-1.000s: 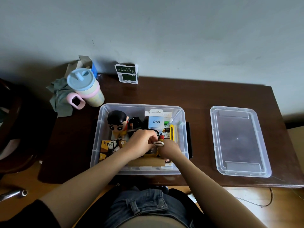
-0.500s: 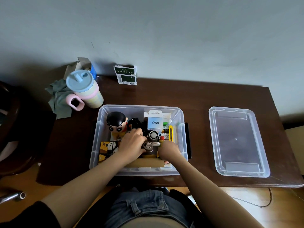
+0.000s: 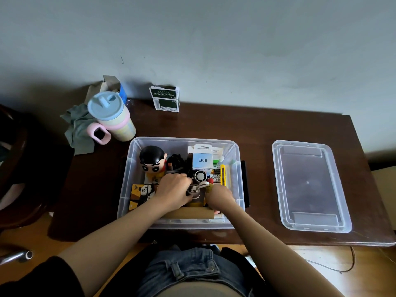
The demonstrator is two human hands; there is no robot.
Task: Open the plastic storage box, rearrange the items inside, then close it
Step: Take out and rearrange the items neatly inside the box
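Looking down through the head camera, I am seeing the clear plastic storage box (image 3: 132, 168) sitting open at the middle of the dark wooden desk (image 3: 257, 129), its lid (image 3: 310, 185) lying flat and apart at 3 o'clock of it. Both hands are working inside the box. The left hand (image 3: 173, 190) is curling its fingers against a small round grey object (image 3: 194, 190) near the box's centre; I am reading that as a grip, though the fingertips are hidden. The right hand (image 3: 219, 195) is reaching in at 3 o'clock of that object with its fingers bent down among the items, and I cannot tell whether it is holding anything. Inside, a black-haired figurine (image 3: 152, 159) is standing at 10 o'clock, a white carton marked Q88 (image 3: 202, 160) at 12 o'clock, a yellow utility knife (image 3: 222, 174) along the 3 o'clock side, and a panda-printed box (image 3: 141, 192) at 8 o'clock. A pastel lidded cup (image 3: 111, 116) is standing by a grey cloth (image 3: 78, 129) at the desk's 10 o'clock corner, and a green-and-white carton (image 3: 165, 100) is sitting at 12 o'clock by the wall.
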